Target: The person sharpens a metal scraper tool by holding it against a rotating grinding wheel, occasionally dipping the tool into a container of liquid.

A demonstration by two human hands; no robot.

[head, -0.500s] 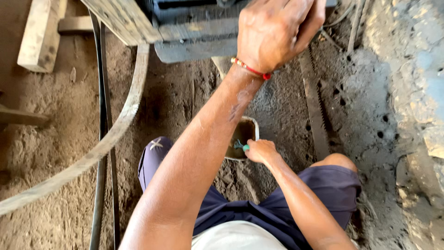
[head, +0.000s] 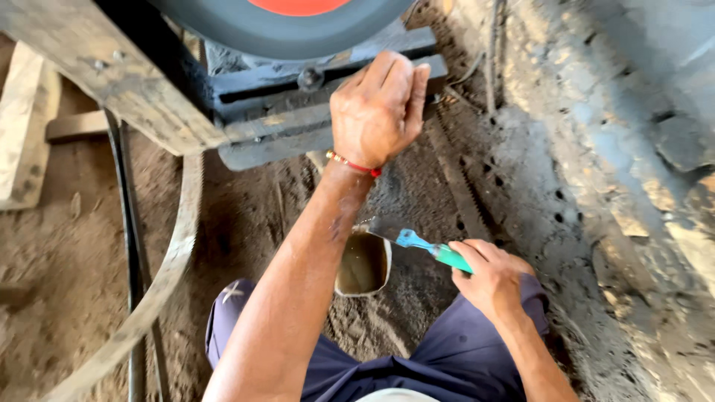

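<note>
My left hand [head: 378, 108], a red thread band at its wrist, reaches forward with its fingers curled over the dark metal frame [head: 275, 123] under a grey grinding wheel [head: 287, 22] that has a red centre. My right hand [head: 491, 277] grips a knife [head: 417, 244] by its green handle. The blade points left, just above the rim of a small cup of muddy water [head: 365, 264] standing on the dirt between my knees.
A curved flat belt [head: 173, 272] and a black hose [head: 134, 246] run down the left. Wooden planks [head: 22, 126] lie at far left. Toothed saw blades [head: 465, 197] lie on the ground to the right, beside a rough wall [head: 640, 171].
My right hand has drawn the knife up and to the right, out of the cup. The view has tilted up, bringing the grinding wheel into sight. My left hand stays on the frame.
</note>
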